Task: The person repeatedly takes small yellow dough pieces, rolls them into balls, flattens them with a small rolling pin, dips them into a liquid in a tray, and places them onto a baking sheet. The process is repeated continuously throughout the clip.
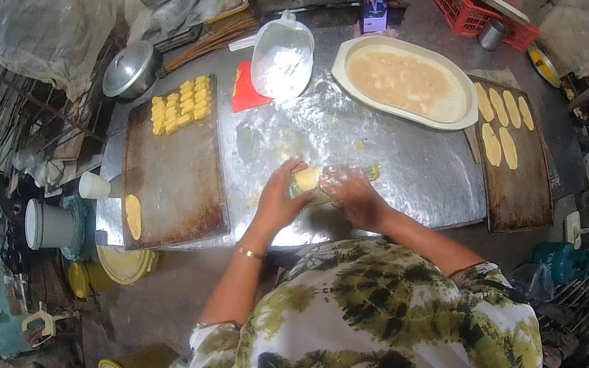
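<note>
A small flattened piece of yellow dough (306,178) lies between my hands near the front edge of the metal-topped table (420,175). My left hand (281,200) curves around the dough's left side, thumb and fingers apart. Over the dough's right side is my right hand (353,198), its floury fingers bent down. A greenish, see-through strip (371,173) shows from under the right hand; whether it is a sheet or a tool I cannot tell. Whether the right fingers grip anything is hidden.
Left, a baking tray (173,186) bears several dough lumps (181,106) and one flat oval (134,216). A flour scoop (284,61) and a basin of pale liquid (405,80) stand beyond my hands. Right, another tray (516,195) holds several dough ovals (498,108).
</note>
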The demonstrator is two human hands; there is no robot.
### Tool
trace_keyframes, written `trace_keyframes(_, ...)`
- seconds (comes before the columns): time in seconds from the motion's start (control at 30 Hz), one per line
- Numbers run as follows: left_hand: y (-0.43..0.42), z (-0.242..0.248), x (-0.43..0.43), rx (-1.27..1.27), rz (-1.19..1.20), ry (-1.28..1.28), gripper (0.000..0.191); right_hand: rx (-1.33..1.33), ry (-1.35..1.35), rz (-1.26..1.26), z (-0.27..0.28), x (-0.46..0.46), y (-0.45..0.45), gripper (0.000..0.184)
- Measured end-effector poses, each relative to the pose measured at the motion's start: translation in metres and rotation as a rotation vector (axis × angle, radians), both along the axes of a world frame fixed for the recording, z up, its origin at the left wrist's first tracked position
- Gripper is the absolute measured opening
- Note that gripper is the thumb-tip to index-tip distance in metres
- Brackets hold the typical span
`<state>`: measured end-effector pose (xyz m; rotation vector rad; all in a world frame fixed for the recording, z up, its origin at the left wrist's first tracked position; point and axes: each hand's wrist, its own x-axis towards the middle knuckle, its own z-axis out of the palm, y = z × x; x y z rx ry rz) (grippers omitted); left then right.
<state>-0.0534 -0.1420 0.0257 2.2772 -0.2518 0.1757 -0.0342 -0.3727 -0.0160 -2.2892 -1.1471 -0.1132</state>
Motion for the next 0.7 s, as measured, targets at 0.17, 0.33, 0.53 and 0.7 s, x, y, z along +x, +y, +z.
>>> trace_keyframes(0.17,0.005,0.003,0.024,-0.245,-0.004,0.294,0.051,0.055,-0.013,0.005,-0.007,0.0,0.0,0.08)
trace_keyframes(0.33,0.012,0.006,0.03,-0.116,-0.088,0.322,0.039,0.031,-0.012,0.013,-0.007,0.0,-0.001,0.082)
trace_keyframes(0.53,0.017,0.001,0.03,-0.109,-0.138,0.284,0.034,0.134,-0.036,0.005,-0.007,-0.004,0.002,0.082)
trace_keyframes(0.7,0.009,0.01,0.039,-0.036,-0.081,0.19,0.029,0.101,-0.033,-0.016,-0.003,-0.004,0.001,0.079)
